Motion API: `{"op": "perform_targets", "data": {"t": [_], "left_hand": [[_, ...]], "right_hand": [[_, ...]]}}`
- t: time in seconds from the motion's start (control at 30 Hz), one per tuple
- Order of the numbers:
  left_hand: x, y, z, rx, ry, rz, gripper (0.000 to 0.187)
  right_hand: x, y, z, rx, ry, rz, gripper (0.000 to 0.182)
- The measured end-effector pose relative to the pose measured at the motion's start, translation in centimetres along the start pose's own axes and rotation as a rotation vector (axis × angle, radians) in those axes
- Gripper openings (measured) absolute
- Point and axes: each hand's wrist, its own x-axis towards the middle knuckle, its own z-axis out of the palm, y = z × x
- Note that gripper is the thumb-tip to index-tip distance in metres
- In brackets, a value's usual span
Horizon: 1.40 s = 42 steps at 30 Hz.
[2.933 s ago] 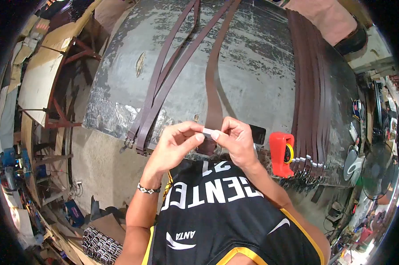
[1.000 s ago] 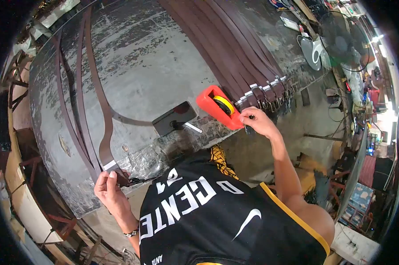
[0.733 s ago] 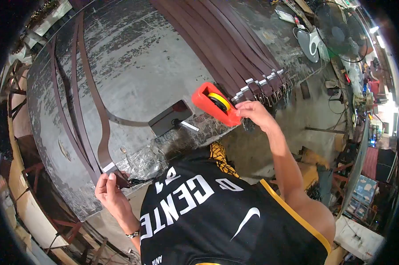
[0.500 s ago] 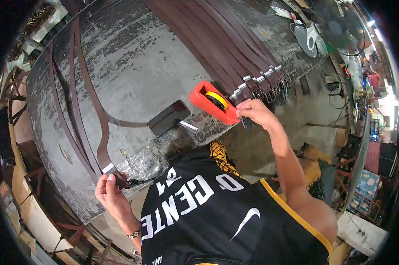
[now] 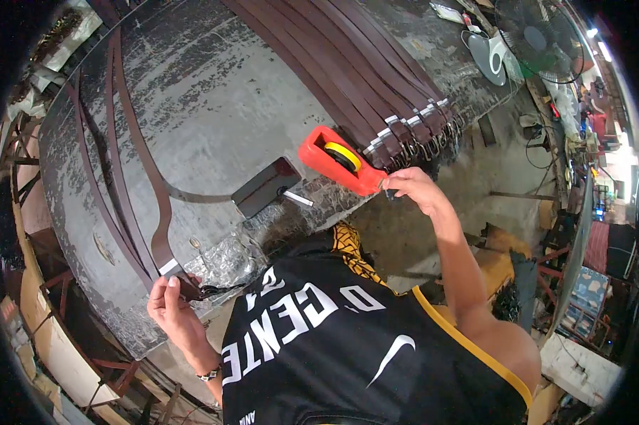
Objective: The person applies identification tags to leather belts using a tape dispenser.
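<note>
A dark brown belt lies lengthwise on the table, its near end marked by a white band. My left hand is closed on this buckle end, thumb and fingers just below the band; the buckle is mostly hidden. At the table's front edge sits a red tape dispenser with a yellow-and-black core. My right hand has its thumb and fingertips pinched together at the dispenser's front end. Whatever is between those fingertips is too small to make out.
Many brown belts lie side by side, white bands and buckles at the near edge. Beside the dispenser rest a black phone and a small white strip. More straps lie left. A fan stands far right.
The view has shifted slightly. Both hands stay almost where they were, the left on the belt end and the right at the dispenser's front.
</note>
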Motion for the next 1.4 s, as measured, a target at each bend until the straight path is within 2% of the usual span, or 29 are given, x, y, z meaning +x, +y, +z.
{"op": "perform_targets", "data": {"t": [0.83,1.4], "left_hand": [[0.6,-0.4,0.6,0.02,-0.027,-0.031,0.006],[0.5,-0.4,1.6,0.069,-0.025,-0.04,0.011]], "right_hand": [[0.0,3.3,1.1,0.244,-0.072,-0.204,0.023],[-0.3,3.3,1.9,0.515,-0.072,-0.108,0.019]]}}
